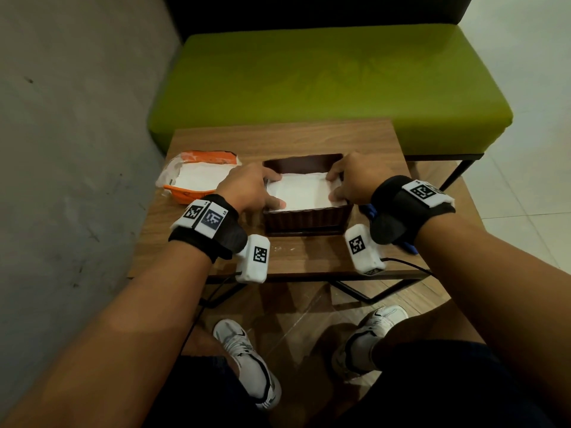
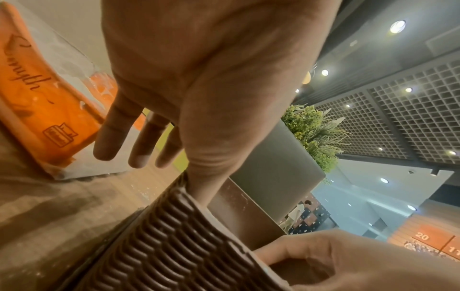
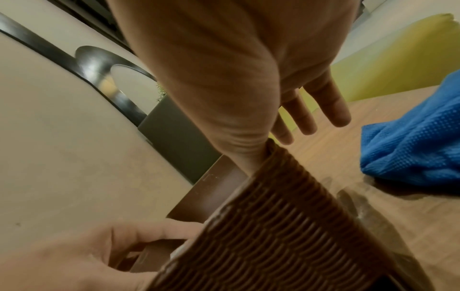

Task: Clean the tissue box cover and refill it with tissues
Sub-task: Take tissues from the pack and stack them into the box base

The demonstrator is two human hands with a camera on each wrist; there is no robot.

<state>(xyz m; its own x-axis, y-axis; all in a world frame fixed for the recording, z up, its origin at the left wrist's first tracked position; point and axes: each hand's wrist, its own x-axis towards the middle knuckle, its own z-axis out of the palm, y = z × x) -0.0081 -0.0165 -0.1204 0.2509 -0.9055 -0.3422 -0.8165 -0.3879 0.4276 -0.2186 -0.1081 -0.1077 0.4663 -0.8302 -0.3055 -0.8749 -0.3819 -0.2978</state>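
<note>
On the wooden table, the brown woven tissue box cover stands open side up, holding a white stack of tissues that fills its interior. My left hand presses the stack's left edge with thumb and forefinger inside the cover; the other fingers hang straight outside the wall. My right hand does likewise at the right edge. Left of the cover lies the torn orange tissue pack, white tissues inside. A blue cloth lies right of the cover.
</note>
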